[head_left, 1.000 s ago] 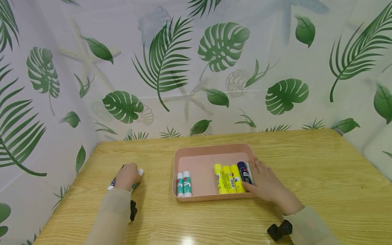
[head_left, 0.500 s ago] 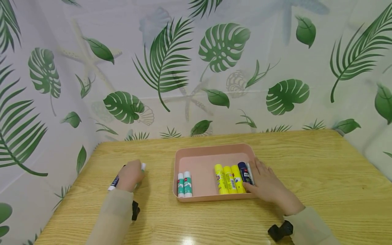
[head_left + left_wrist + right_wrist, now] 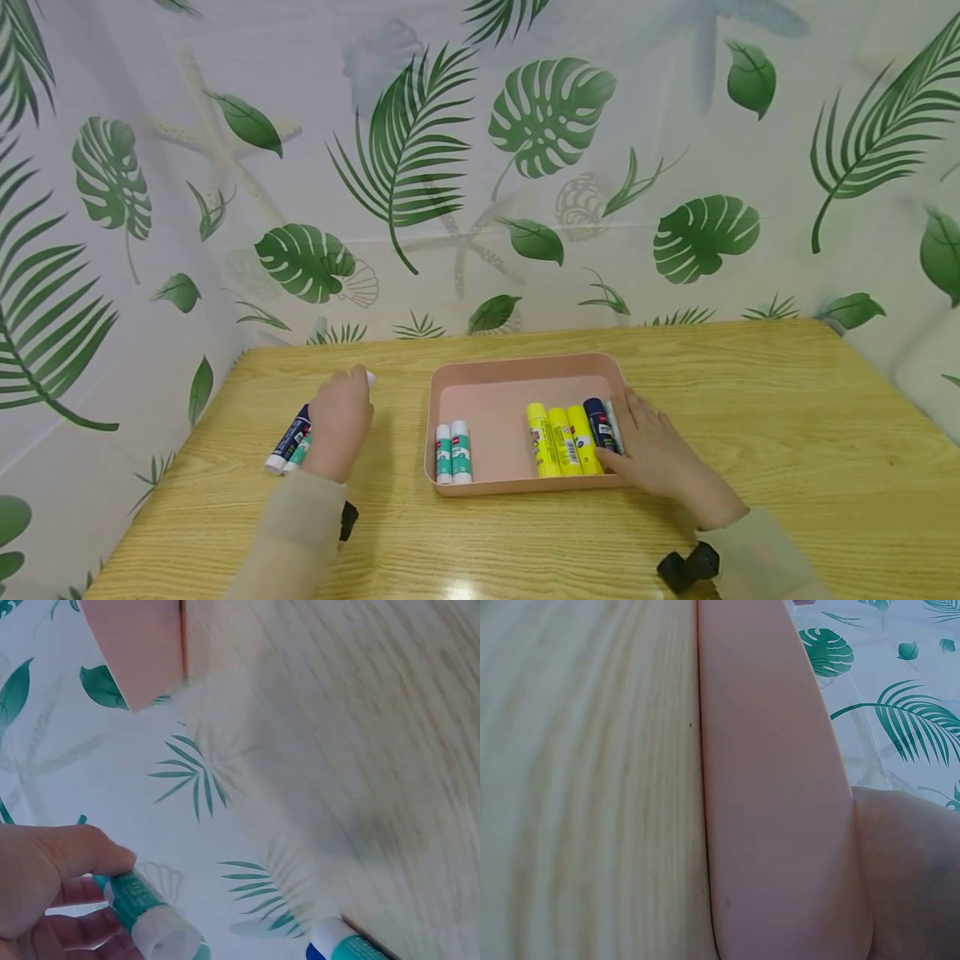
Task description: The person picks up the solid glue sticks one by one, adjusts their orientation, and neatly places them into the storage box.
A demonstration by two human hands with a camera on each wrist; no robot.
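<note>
My left hand [image 3: 341, 423] pinches a green-and-white glue stick [image 3: 139, 904] between thumb and fingers, above the table to the left of the tray. In the head view only a white end of it shows past the fingers. Under and beside that hand lie a navy glue stick [image 3: 288, 438] and another green one [image 3: 298, 452]. My right hand [image 3: 651, 448] rests over the right rim of the pink tray [image 3: 480, 487], its fingers straight. Inside the tray, two green glue sticks [image 3: 459, 452] lie at the left; several yellow ones [image 3: 561, 442] and a navy one [image 3: 598, 423] lie at the right.
The wooden table [image 3: 480, 542] runs back to a leaf-patterned cloth [image 3: 420, 167] that hangs behind it and along the left side. A white stick [image 3: 613, 425] lies beside the navy one in the tray, partly hidden by my right hand.
My left hand has lifted a green glue stick and moved right and away from me, uncovering the navy and green sticks on the table. The right hand stays on the tray rim.
</note>
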